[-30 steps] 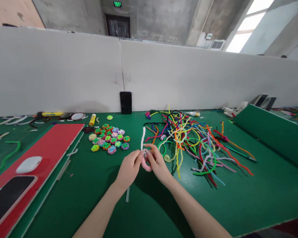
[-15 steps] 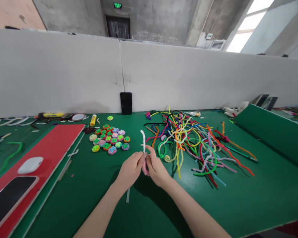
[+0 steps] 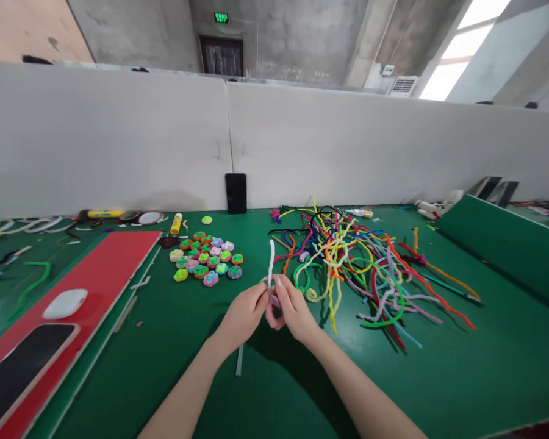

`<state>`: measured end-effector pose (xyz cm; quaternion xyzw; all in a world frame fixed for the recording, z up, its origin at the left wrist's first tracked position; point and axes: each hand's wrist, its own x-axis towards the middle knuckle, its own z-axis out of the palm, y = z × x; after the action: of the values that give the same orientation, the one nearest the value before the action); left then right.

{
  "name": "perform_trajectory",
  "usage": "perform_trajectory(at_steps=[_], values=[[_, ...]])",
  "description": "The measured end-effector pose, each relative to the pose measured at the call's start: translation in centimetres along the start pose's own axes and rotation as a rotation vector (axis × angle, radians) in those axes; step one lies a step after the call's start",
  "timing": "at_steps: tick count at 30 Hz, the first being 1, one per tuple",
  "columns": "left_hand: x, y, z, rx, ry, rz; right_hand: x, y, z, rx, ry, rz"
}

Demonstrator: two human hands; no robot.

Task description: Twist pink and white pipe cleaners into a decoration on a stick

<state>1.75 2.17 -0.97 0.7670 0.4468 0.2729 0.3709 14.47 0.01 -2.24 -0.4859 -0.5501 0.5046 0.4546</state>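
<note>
Far left at 9 o'clock sat a red board (image 3: 114,259) with a white mouse (image 3: 65,303) and a dark phone (image 3: 21,366) on it, clear of the work. Next along, at about 11 o'clock from the hands, a cluster of finished fuzzy pieces (image 3: 205,261) lay on the green bench (image 3: 165,366), many colours, touching one another; that part looked done. A yellow glue stick (image 3: 176,223) lay just behind them, and a black phone (image 3: 235,192) stood upright against the partition. Centre: left hand (image 3: 242,314) and right hand (image 3: 295,308) met, each grip pinched shut on a pink pipe cleaner coil (image 3: 271,315) held just above the bench between the fingertips. A white pipe cleaner (image 3: 270,261) stuck up from the pinch toward 12 o'clock, mostly unwound. Judged mid-piece: pink loop partly formed, white tail not yet wrapped in, shape not like the finished ones. How tight the coil was could not be told, fingers hid it. At 2 o'clock a loose pile of pipe cleaners (image 3: 361,262) spread wide, near the right hand but apart, so plenty of stock appeared unused.
</note>
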Motion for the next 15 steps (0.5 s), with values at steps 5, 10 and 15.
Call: perform_trajectory(at_steps=[5,10,15], values=[[-0.1,0.4,-0.1,0.015,-0.026,0.021,-0.3,-0.3,-0.1,-0.079,0.063,-0.009],[-0.2,0.5,0.0,0.037,-0.055,0.025,-0.6,-1.5,-0.4,-0.202,-0.027,-0.058],[-0.3,0.7,0.1,0.026,-0.073,0.015,-0.6,-1.3,-0.4,-0.297,-0.066,-0.072]])
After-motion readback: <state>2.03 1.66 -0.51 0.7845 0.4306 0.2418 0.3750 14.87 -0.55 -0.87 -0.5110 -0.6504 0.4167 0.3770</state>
